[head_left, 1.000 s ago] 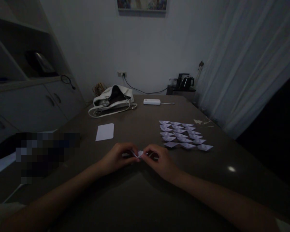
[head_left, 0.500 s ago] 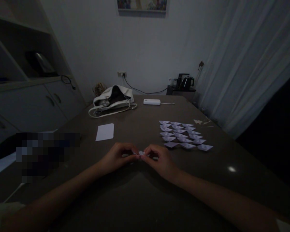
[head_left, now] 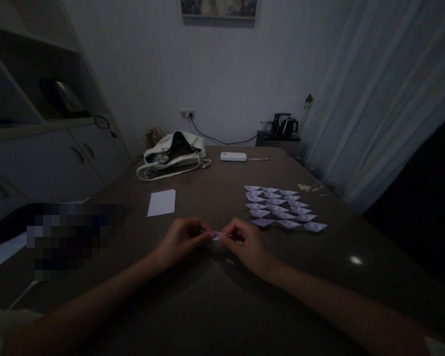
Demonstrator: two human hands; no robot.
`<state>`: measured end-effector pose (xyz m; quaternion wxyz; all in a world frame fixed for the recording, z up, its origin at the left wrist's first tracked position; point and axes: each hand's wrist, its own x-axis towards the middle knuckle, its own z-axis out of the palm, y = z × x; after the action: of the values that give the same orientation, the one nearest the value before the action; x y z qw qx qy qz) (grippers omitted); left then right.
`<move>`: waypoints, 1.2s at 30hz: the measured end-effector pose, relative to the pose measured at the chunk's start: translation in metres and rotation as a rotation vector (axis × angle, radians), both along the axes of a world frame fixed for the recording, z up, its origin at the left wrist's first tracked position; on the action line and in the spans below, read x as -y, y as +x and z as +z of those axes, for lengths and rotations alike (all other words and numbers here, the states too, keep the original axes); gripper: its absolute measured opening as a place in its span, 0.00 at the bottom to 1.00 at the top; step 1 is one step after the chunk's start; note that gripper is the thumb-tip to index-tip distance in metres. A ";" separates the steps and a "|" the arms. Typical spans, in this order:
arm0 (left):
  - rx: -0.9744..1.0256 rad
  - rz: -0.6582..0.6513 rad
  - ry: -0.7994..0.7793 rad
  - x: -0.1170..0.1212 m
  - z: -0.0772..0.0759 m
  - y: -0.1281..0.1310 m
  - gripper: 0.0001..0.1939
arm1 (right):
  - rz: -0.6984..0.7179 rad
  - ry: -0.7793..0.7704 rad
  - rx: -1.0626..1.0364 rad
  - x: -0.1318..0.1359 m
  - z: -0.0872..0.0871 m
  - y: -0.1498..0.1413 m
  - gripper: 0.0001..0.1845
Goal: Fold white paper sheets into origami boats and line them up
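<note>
A small folded white paper boat (head_left: 217, 234) is pinched between my two hands, just above the brown table (head_left: 207, 306). My left hand (head_left: 185, 242) grips its left end between thumb and fingers. At its right end, the thumb and fingers of my right hand (head_left: 247, 247) are closed on it. My fingertips cover much of the paper. To the right lie several finished paper boats (head_left: 280, 208) in rows. On the left rests a stack of blank white paper (head_left: 161, 202).
A white handbag (head_left: 174, 153) sits at the table's far left, with a white power bank (head_left: 233, 156) and short cable to its right. Torn paper scraps (head_left: 309, 188) lie beyond the boats. A pixelated patch (head_left: 77, 237) covers something at the left edge.
The paper boat has tipped between my fingers, showing a longer thin edge now. Both hands have shifted only slightly. The other things stay where they were.
</note>
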<state>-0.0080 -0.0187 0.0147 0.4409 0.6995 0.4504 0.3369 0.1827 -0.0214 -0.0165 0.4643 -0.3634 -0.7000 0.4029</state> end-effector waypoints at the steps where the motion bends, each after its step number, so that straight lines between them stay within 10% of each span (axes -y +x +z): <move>1: 0.007 0.002 -0.009 0.000 0.000 0.000 0.11 | 0.003 -0.002 0.000 0.000 0.000 0.000 0.08; 36: -0.196 -0.088 -0.075 -0.003 -0.002 0.000 0.19 | 0.014 -0.053 0.004 -0.003 -0.009 0.002 0.09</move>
<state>-0.0077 -0.0160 0.0130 0.4348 0.7312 0.4726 0.2300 0.1851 -0.0180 -0.0258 0.4504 -0.3716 -0.6924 0.4239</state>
